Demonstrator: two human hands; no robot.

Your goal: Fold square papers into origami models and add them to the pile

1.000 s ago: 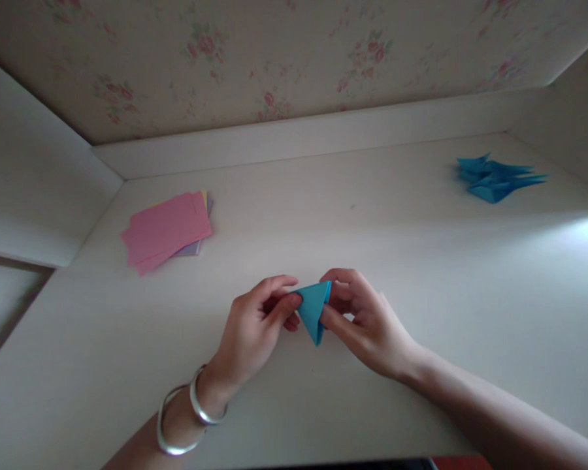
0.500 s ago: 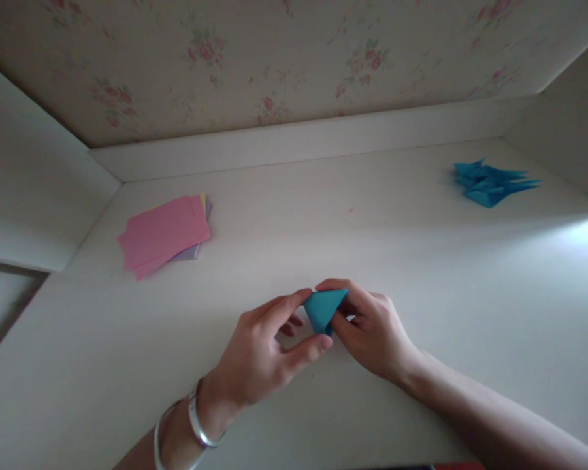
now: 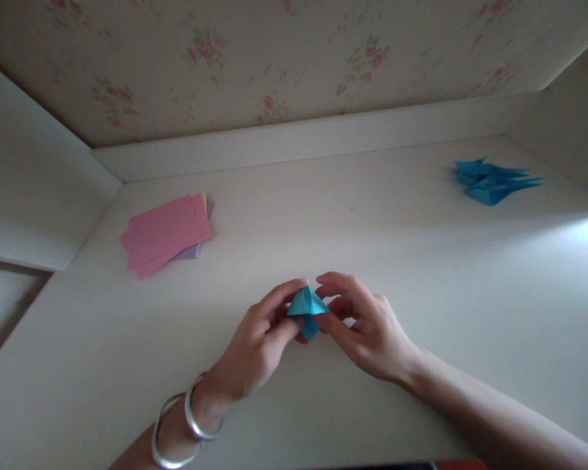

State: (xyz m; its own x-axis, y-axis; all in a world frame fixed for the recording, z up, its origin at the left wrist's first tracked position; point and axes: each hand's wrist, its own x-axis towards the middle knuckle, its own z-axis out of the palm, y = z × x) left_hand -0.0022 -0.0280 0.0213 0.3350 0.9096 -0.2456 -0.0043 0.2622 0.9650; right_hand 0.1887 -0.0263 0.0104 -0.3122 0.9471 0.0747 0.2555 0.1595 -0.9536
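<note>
Between my hands, above the white table, is a small folded piece of blue paper (image 3: 308, 302) with a peaked top and a flap hanging below. My left hand (image 3: 261, 343) grips it from the left, its thumb tucked under the upper fold and its index finger at the peak. My right hand (image 3: 365, 326) pinches the right corner with the thumb, while its index finger arches above, apart from the paper. Two silver bangles circle my left wrist.
A stack of pink paper sheets (image 3: 169, 232), with yellow and purple edges showing beneath, lies at the back left. Several folded blue paper figures (image 3: 492, 183) rest together at the back right. The table (image 3: 294, 222) meets a flowered wall behind and panels at both sides.
The blue paper has turned and shifted slightly left, so its peaked fold now faces me. My left thumb has moved in under the fold, and my right fingers have spread a little.
</note>
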